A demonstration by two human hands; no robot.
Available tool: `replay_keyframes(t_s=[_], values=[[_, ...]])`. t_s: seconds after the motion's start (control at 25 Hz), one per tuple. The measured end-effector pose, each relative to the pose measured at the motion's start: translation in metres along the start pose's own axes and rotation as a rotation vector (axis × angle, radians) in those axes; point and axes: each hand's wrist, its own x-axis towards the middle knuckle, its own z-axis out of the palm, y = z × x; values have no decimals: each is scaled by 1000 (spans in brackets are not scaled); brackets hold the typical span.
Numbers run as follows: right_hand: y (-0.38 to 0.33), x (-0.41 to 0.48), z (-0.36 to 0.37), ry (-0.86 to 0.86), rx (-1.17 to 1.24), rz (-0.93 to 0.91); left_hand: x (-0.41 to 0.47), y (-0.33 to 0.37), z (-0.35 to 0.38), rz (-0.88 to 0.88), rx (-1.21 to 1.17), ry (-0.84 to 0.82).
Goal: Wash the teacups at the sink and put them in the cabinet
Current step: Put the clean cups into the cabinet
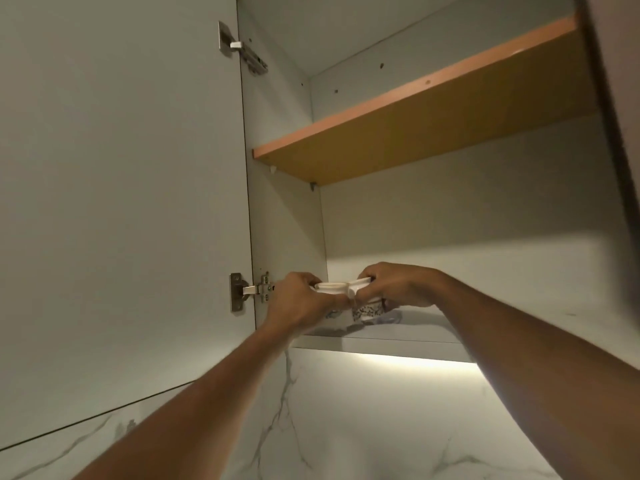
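- White glazed ware sits between 2 hands: as far as the fingers let me count, 2 teacups, rims touching.
- Left hand [298, 299] has its fingers curled over the rim of the left teacup [330, 288], gripping it from the door side.
- Right hand [394, 287] is curled down over the speckled teacup [369, 309], which carries a band of dark flecks low on its wall; 1 small white handle juts out between the 2 cups.
- Both cups are at the front left of the cabinet floor [415, 329], a smooth grey panel with a faint sheen; the hands hide whether the bases touch it.
- 1 wooden shelf [415, 133], tan underneath with a paler front edge, spans the cabinet well above.
- 1 flat pale door [121, 202] stands swung open on the left, hung on 2 metal hinges, the lower hinge [249, 292] just beside the left hand, the upper hinge [242, 50] high up.
- 1 light strip [398, 362] glows under the cabinet onto a veined marble wall [346, 427].
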Motion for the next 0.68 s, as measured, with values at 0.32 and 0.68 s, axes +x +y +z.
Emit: replay_keyframes(t_s=[0.32, 0.68], values=[[15, 22, 7, -58, 51, 72, 1, -20, 10, -57, -28, 62], [17, 6, 5, 71, -278, -37, -12, -27, 16, -103, -38, 70]])
